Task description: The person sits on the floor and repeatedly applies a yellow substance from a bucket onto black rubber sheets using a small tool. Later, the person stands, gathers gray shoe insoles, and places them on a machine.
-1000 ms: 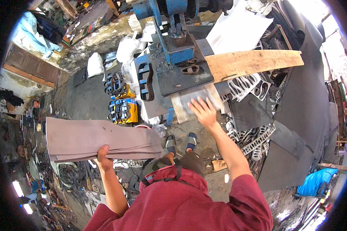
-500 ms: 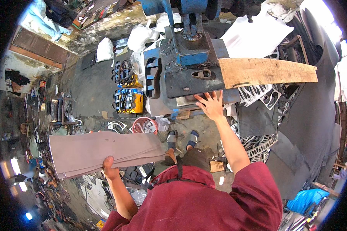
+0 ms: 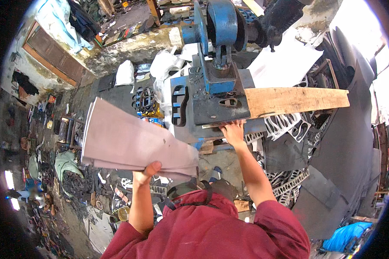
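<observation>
My left hand (image 3: 146,173) is closed around the lower edge of a stack of thin grey-brown sheets (image 3: 129,138), thumb on top and fingers hidden beneath. The stack is tilted and hangs in front of the press. With its fingers stretched forward, my right hand (image 3: 233,133) reaches to the near edge of the dark press plate (image 3: 212,113); the fingertips go out of sight under it. A pale strip shows below that edge. Above the plate stands the blue press head (image 3: 220,82). A small rounded ring (image 3: 230,102) lies on the plate.
A long wooden board (image 3: 298,102) juts right from the plate. Left of it lies a black slotted sole-shaped piece (image 3: 178,105). White cut-out scraps (image 3: 283,125) and dark sheets (image 3: 287,151) lie at the right. White bags (image 3: 165,64) stand behind.
My left hand has brought the stack rightward, closer to the press, and tilted it. My right hand's fingers have slid partly under the plate. The view has shifted.
</observation>
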`<state>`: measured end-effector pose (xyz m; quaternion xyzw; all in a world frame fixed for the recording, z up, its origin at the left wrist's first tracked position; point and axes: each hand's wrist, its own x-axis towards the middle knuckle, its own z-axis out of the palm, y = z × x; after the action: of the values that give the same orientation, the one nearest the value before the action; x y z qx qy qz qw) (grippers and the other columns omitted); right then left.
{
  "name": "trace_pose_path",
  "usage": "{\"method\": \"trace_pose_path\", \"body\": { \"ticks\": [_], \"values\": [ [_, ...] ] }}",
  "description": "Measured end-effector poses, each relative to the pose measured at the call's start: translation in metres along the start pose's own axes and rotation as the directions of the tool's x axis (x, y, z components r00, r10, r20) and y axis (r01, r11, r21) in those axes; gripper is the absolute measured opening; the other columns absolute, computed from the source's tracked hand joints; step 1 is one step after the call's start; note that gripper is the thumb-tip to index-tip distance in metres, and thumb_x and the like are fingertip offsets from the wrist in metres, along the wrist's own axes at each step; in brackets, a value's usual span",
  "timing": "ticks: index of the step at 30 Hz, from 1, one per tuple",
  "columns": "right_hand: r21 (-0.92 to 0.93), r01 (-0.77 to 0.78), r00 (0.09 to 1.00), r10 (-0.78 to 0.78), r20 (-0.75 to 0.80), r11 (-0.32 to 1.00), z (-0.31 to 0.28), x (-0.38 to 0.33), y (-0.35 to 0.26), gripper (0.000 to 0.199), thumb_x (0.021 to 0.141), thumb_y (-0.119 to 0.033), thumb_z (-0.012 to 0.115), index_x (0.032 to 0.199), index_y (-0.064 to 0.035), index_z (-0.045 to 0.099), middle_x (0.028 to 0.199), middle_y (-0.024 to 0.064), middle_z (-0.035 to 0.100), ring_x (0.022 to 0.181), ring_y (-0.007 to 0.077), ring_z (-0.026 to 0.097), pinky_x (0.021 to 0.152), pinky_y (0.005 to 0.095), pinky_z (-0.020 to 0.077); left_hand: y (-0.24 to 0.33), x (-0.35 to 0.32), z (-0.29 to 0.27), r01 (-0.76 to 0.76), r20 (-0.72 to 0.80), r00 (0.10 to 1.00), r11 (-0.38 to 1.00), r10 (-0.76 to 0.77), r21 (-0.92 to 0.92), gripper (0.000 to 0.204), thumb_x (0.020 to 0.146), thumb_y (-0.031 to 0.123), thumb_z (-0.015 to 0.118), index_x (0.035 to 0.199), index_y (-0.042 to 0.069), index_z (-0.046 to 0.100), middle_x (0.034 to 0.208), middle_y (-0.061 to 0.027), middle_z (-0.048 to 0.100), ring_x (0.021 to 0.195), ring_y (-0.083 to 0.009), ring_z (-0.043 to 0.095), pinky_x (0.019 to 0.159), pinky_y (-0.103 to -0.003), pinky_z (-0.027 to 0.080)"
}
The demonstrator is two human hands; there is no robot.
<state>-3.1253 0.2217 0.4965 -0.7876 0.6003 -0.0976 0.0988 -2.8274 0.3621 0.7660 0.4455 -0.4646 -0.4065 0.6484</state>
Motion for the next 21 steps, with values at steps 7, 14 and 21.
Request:
{"method": "trace_pose_path", "body": {
  "ticks": [7, 14, 21],
  "values": [
    [0.349, -0.064, 0.985, 0.115, -0.128, 0.935, -0.017, -0.024, -0.078, 0.03, 0.092, -0.027, 0.062, 0.112, -0.0074, 0.074, 0.125, 0.0181, 0.069, 0.129, 0.0376, 0.056, 0.117, 0.0549, 0.0318, -0.008, -0.006, -0.028, 0.264, 0.026, 0.964, 0.957, -0.263, -0.122, 0.108, 0.057, 0.026, 0.088, 0.149, 0.001, 0.037, 0.145, -0.0173, 0.047, 0.131, -0.0317, 0.05, 0.107, -0.047, 0.045],
    [0.615, 0.653, 0.755, -0.317, -0.574, 0.442, -0.268, -0.043, -0.23, 0.07, 0.067, -0.025, 0.093, 0.131, -0.0149, 0.068, 0.151, 0.0172, 0.051, 0.132, 0.0362, 0.057, 0.103, 0.0427, 0.0503, 0.019, 0.034, 0.015, 0.06, 0.238, 0.97, 0.888, 0.057, -0.457, 0.115, 0.061, 0.04, 0.087, 0.154, 0.001, 0.031, 0.149, -0.0167, 0.046, 0.136, -0.032, 0.047, 0.113, -0.047, 0.039],
    [0.739, 0.544, 0.832, -0.137, -0.538, 0.398, -0.274, -0.033, -0.212, 0.069, 0.076, -0.004, 0.081, 0.14, -0.0019, 0.055, 0.119, 0.0153, 0.071, 0.119, 0.0251, 0.064, 0.1, 0.0397, 0.0507, 0.031, 0.066, 0.005, 0.082, 0.353, 0.921, 0.801, 0.167, -0.593, 0.108, 0.057, 0.04, 0.079, 0.147, -0.005, 0.038, 0.143, -0.0239, 0.05, 0.127, -0.0374, 0.057, 0.105, -0.048, 0.051]
  ]
}}
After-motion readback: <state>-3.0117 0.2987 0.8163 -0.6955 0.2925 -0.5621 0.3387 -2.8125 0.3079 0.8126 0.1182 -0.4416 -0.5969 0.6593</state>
